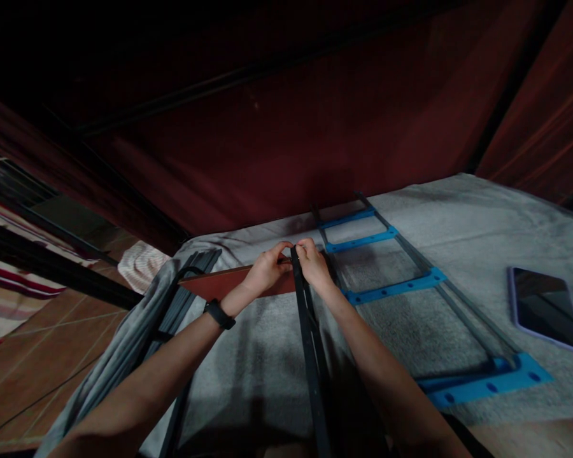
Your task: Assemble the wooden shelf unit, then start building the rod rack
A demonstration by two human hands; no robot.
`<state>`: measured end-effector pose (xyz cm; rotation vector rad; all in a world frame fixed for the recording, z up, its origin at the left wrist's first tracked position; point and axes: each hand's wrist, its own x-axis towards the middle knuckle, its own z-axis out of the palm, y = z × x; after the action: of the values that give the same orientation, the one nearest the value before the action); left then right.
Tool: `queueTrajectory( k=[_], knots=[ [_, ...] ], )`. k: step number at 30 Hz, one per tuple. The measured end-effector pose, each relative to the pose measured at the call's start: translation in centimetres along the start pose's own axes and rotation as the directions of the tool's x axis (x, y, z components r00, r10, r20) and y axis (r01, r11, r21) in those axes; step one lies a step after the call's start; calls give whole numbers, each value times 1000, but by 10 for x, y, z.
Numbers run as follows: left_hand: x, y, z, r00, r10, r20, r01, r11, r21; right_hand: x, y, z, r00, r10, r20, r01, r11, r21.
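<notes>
My left hand (266,272), a dark band on its wrist, is closed at the corner where a reddish-brown board (222,285) meets an upright-running black metal bar (306,337). What its fingertips pinch is too small to make out. From the other side, my right hand (314,264) has its thumb and fingers closed around the far end of the bar, which has small holes along it. The near end of the bar runs down toward me. Behind my left hand, the board stretches left to a black frame piece.
Blue brackets (394,286) joined by grey rods lie on the grey cloth (463,248) at the right. A phone (547,307) lies beyond them. Several dark grey tubes (191,286) are at the left edge. A dark red fabric wall (315,127) rises behind.
</notes>
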<state>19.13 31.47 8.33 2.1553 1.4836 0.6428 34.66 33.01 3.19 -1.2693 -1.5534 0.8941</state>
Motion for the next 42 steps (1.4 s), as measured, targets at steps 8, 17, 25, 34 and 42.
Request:
queueTrajectory(
  k=[8,17,25,34,42],
  knots=[
    [3,1,1,1000,12,5,-12,1000,-12,1,3,-9,986,-72,148,54,991,124],
    [1,4,1,1000,-5,24,5,1000,-4,0,3,-11,990,51,134,-63,994,87],
    [3,2,1,999,12,33,-12,1000,9,-1,1,-5,999,21,36,-21,1000,-9],
    [3,-1,2,999,38,27,-39,998,43,5,10,-3,996,-49,71,36,984,174],
    [1,-2,2,999,40,36,-44,993,110,3,42,-6,985,107,133,-80,977,-198]
  ],
)
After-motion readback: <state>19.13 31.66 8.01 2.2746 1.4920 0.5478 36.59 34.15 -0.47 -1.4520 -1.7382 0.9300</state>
